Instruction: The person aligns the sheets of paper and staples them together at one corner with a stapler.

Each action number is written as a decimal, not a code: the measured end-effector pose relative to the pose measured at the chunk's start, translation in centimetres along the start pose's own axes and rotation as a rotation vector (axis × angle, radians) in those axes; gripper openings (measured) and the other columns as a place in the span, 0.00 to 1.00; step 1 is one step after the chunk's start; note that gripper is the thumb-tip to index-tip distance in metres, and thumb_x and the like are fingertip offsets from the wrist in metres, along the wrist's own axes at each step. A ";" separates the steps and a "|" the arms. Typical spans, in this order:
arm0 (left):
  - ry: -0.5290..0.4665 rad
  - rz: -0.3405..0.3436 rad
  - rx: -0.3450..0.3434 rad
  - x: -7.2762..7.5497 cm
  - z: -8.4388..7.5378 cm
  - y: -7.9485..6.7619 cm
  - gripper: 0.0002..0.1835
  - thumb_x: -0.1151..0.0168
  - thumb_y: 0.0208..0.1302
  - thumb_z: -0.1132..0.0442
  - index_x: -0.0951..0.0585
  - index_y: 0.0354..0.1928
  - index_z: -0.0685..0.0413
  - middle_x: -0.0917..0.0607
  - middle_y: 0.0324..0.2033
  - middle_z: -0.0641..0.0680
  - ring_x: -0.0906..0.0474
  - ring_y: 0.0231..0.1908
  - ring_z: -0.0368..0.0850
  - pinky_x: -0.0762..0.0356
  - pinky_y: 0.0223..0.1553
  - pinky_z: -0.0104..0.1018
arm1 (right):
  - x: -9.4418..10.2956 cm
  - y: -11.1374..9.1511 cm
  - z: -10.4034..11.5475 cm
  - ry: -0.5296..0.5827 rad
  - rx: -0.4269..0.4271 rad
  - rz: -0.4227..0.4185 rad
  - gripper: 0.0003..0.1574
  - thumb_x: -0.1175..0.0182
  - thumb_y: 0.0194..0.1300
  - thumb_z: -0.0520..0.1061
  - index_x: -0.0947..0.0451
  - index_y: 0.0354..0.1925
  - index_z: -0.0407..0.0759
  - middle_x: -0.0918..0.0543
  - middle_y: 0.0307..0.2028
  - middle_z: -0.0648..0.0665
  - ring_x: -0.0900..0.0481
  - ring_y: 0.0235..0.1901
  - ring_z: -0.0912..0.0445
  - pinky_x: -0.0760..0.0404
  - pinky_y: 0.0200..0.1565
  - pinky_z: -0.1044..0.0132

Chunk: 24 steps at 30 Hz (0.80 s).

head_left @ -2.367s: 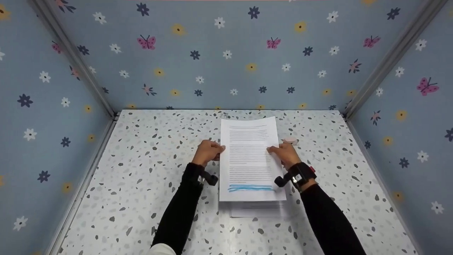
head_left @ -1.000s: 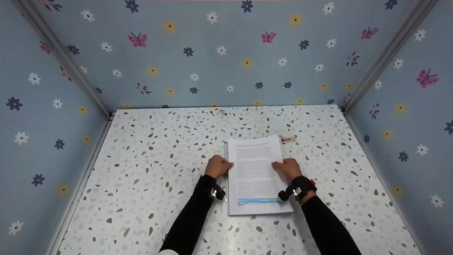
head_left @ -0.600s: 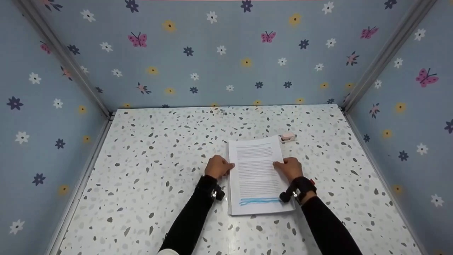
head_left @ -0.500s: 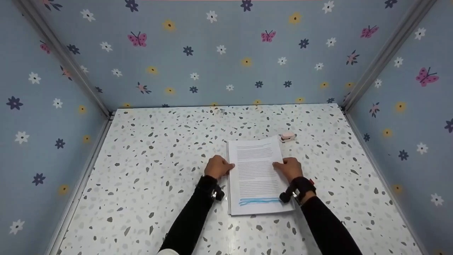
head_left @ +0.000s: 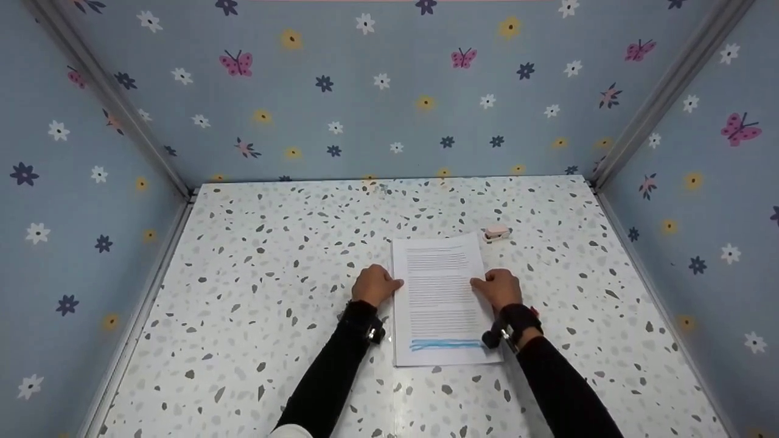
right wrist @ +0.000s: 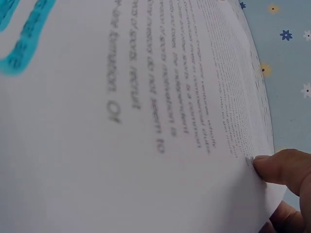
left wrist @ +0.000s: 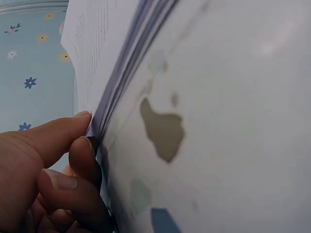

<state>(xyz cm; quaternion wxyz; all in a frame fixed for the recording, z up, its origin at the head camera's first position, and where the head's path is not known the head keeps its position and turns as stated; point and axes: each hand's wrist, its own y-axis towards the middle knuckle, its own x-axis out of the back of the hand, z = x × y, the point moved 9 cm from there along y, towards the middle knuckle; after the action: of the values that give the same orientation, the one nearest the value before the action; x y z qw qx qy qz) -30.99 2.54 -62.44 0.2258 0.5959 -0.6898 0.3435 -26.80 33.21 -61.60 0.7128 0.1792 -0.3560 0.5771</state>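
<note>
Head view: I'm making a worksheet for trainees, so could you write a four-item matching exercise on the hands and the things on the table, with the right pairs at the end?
Column 1
1. Stapler
2. Left hand
3. Highlighting
4. Right hand

Column 2
A. Gripping the right edge of the papers
B. Blue, near the bottom of the top page
C. Pale pink, by the papers' far right corner
D. Gripping the left edge of the papers

Right pairs: 1-C, 2-D, 3-B, 4-A
</note>
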 end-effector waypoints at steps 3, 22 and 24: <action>-0.007 -0.014 -0.017 0.2 -0.2 -0.2 0.18 0.25 0.58 0.51 0.20 0.20 0.52 0.20 0.19 0.48 0.27 0.20 0.44 0.32 0.22 0.38 | 0.0 0.1 0.0 -0.008 -0.004 -0.010 0.32 0.30 0.62 0.49 0.42 0.15 0.48 0.43 0.14 0.52 0.44 0.15 0.57 0.44 0.22 0.64; 0.003 0.011 0.006 -0.2 0.1 -0.1 0.17 0.26 0.59 0.51 0.20 0.23 0.52 0.19 0.21 0.50 0.25 0.23 0.46 0.30 0.25 0.40 | -0.2 -0.1 -0.3 -0.090 -0.054 -0.003 0.21 0.30 0.62 0.51 0.24 0.41 0.37 0.19 0.33 0.41 0.24 0.32 0.48 0.27 0.36 0.56; 0.010 0.013 0.008 -0.1 0.1 0.0 0.17 0.26 0.60 0.51 0.21 0.23 0.52 0.20 0.21 0.50 0.26 0.22 0.46 0.31 0.25 0.40 | -0.2 0.0 -0.3 -0.096 -0.051 0.002 0.26 0.30 0.63 0.51 0.25 0.49 0.35 0.17 0.39 0.37 0.22 0.37 0.45 0.25 0.40 0.52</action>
<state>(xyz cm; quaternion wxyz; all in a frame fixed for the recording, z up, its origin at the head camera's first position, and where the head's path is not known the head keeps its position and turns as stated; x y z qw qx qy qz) -30.96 2.59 -62.59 0.2247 0.5908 -0.6911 0.3504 -26.76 33.26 -61.94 0.6986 0.1879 -0.4046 0.5594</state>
